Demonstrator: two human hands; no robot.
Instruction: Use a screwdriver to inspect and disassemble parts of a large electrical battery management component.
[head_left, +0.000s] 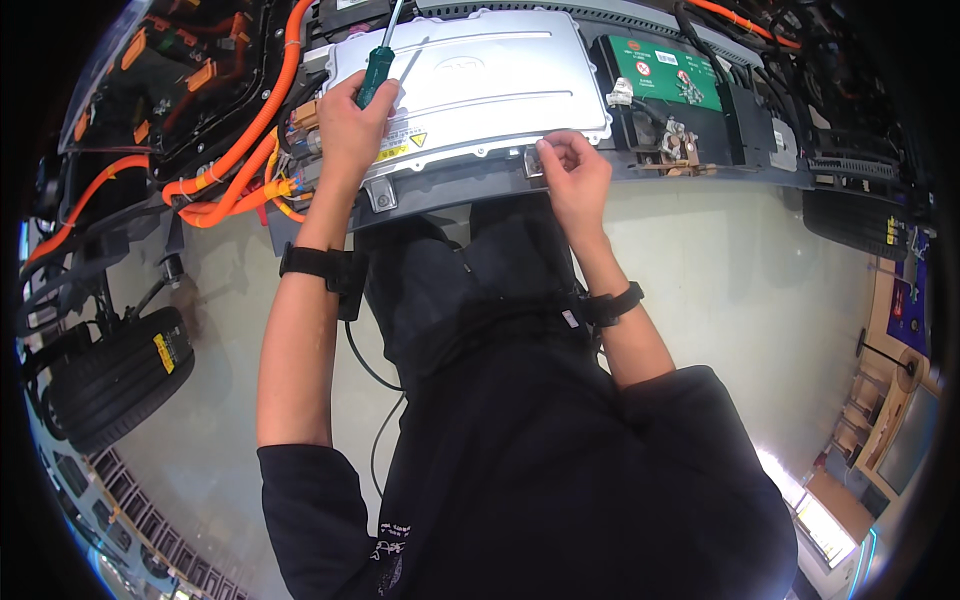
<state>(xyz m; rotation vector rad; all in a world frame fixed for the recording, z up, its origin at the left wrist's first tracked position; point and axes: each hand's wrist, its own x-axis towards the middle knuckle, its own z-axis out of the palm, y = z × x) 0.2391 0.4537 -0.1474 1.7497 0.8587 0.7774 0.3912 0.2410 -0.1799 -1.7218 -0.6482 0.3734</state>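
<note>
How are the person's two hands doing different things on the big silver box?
The left hand is closed around a green-handled screwdriver, while the right hand holds no tool and pinches with its fingertips. The left hand is by the left end of the silver box; the right hand is at the box's front edge, nearer the middle. Both wear a black wristband and touch the same box.

A screwdriver (pixel 378 72) with a green handle and slim metal shaft stood nearly upright, gripped in the left hand (pixel 350 125) over the left end of a flat, ribbed silver metal cover (pixel 480 80). The right hand (pixel 575 175) pinched a small mounting tab (pixel 533 160) on the cover's near edge.
</note>
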